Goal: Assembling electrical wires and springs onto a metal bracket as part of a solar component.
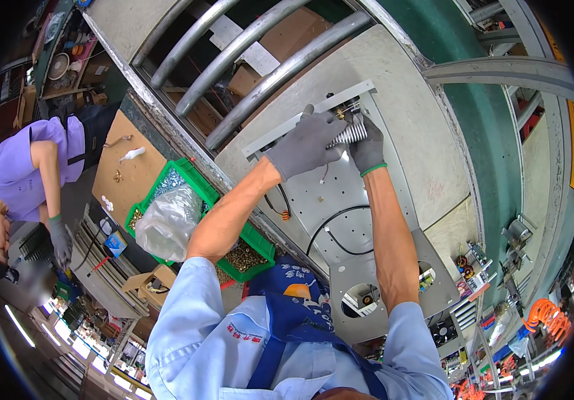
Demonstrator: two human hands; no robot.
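Both my hands wear grey gloves and work at the far end of a grey sheet-metal chassis (393, 193). My right hand (368, 148) is closed around one end of a silvery ribbed coil (350, 135). At the coil's other end, my left hand (308, 143) has its fingers curled; what they grip is hidden. Small brass-coloured fittings (345, 109) show just beyond the coil, by the chassis's raised edge. A black cable (320, 230) loops across the chassis, and a short wire with an orange end (285, 215) hangs at its left side.
A green bin (253, 243) with small screws and a clear plastic bag (170, 223) stands to the left. Metal rollers (287, 77) lie beyond the work surface. At far left is a co-worker in purple (37, 167). A metal frame post (500, 72) rises at right.
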